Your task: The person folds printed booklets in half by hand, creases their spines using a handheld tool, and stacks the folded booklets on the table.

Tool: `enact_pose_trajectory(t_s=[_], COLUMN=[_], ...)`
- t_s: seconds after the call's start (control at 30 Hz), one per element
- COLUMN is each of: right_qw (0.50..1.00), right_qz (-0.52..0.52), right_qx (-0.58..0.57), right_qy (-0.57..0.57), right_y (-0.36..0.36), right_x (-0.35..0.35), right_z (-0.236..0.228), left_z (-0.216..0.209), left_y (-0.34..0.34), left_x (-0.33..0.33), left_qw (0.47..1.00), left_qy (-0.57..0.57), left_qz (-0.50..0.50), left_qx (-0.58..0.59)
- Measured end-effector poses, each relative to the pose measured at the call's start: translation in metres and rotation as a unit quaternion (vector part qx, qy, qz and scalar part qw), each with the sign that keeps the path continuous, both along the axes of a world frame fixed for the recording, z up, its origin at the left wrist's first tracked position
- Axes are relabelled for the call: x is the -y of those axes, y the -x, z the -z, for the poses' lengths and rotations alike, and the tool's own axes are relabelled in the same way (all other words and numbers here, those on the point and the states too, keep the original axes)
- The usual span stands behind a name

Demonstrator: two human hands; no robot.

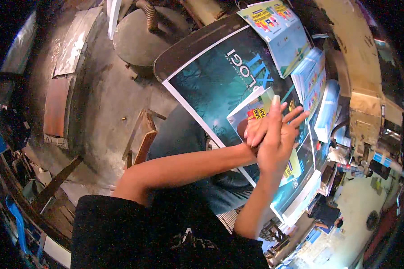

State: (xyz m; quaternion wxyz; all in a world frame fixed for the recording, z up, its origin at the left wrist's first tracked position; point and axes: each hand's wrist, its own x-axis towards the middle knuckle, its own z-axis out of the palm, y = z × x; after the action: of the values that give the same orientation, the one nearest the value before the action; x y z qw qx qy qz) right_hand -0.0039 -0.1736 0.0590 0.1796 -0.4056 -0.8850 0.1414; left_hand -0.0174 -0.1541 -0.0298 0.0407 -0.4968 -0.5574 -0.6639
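My left hand (254, 132) rests on a folded printed leaflet (240, 113), its fingers curled. A dark brown rounded thing (242, 128) shows at its edge; what it is I cannot make out. Across it lies my right hand (277, 139), with fingers stretched out and apart, partly hiding the left one. Beneath both hands are more leaflets with yellow and blue print, such as a leaflet (292, 167) beside my right wrist. They lie on a large dark teal poster sheet (206, 85) that covers the table.
Upright stacked leaflets (307, 76) and a bundle of folded sheets (327, 110) stand along the table's right side. An open leaflet (278, 38) hangs over the far corner. Beyond are a round drum (137, 38), a wooden stool (146, 139) and a beige machine (363, 98). Another person (325, 213) is lower right.
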Motion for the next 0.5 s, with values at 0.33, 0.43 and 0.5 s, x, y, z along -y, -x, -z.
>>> enact_pose_trajectory(t_s=[0.33,0.43,0.5], right_qw=[0.970,0.946,0.938], right_qz=[-0.102,-0.161,-0.168], right_qx=[-0.148,-0.080,-0.066], right_qy=[0.165,0.270,0.296], right_y=[0.020,0.048,0.047], right_x=[0.019,0.020,0.017], right_z=[-0.054,-0.027,-0.018], left_z=[-0.024,-0.013,-0.009], left_y=[0.000,0.001,0.001], left_x=[-0.003,-0.010,-0.012], left_qw=[0.998,0.994,0.998], left_qy=[0.016,0.060,0.018], left_qz=[-0.054,-0.065,-0.049], left_qx=[-0.028,-0.064,-0.030])
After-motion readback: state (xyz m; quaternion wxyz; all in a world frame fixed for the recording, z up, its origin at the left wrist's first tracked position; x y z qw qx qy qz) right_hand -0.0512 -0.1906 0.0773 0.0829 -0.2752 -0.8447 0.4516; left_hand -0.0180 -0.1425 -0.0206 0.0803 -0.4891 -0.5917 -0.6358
